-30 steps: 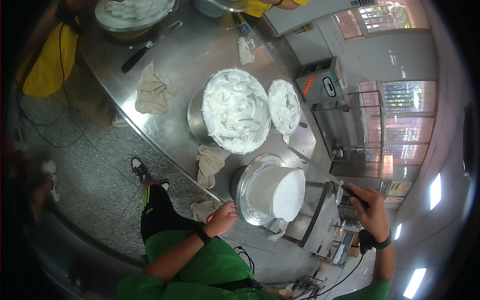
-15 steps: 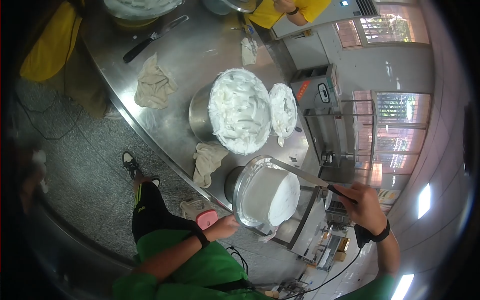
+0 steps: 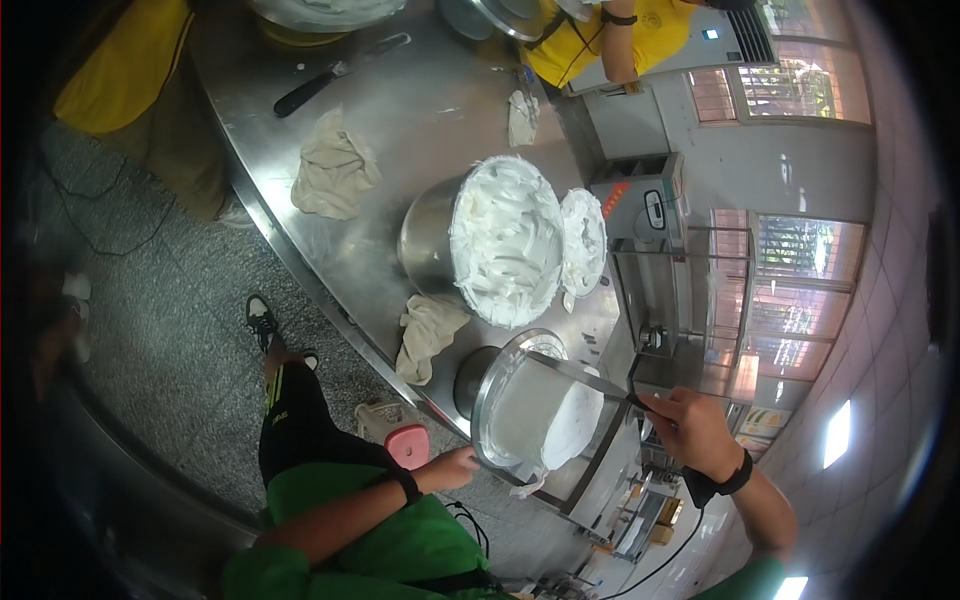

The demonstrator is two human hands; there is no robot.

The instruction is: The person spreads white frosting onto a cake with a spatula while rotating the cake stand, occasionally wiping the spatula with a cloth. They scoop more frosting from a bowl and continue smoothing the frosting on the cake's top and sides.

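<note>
A white frosted cake (image 3: 530, 408) stands on a metal turntable (image 3: 487, 392) near the table edge. My right hand (image 3: 695, 432) is wrapped round the dark handle of a long spatula (image 3: 585, 377), whose blade lies along the upper side of the cake. At the turntable's rim is my left hand (image 3: 450, 468), fingers curled; whether they pinch the rim is too small to tell. A large metal bowl (image 3: 425, 240) heaped with white cream (image 3: 508, 240) is beside the turntable, and a smaller cream-covered dish (image 3: 583, 245) sits behind it.
Cloths lie on the metal table (image 3: 385, 165), one (image 3: 428, 338) close to the turntable and another (image 3: 335, 168) farther left. Another spatula (image 3: 310, 92) rests near the far end. Two people in yellow are across the table. A pink-topped stool (image 3: 407, 446) stands below the edge.
My right hand has brought the spatula leftward, from clear of the cake to its upper side. My left hand stays near the turntable's rim. The view has shifted.
</note>
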